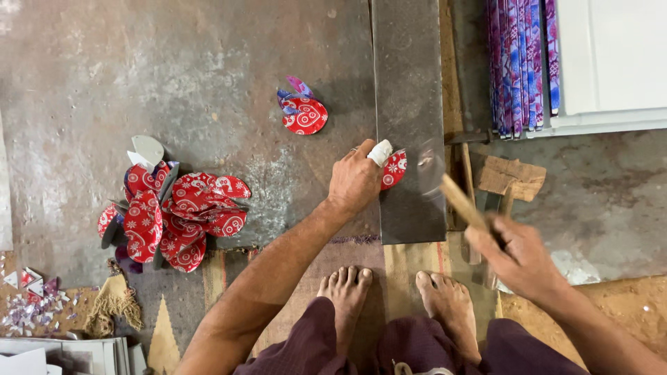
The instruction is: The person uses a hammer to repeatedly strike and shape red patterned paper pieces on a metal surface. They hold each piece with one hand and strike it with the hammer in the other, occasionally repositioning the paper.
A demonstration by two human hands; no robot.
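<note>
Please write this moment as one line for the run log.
left hand: presses red patterned leaf-shaped piece on grey metal slab | right hand: grips wooden-handled hammer, blurred | pile of red patterned pieces: on floor

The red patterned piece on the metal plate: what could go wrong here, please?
1. The left hand pins the red patterned piece right beside the blurred hammer head swung by the right hand; a stray blow may hit the bandaged finger.
2. Bare feet lie just below the metal plate; a slipped tool could land on them.
</note>
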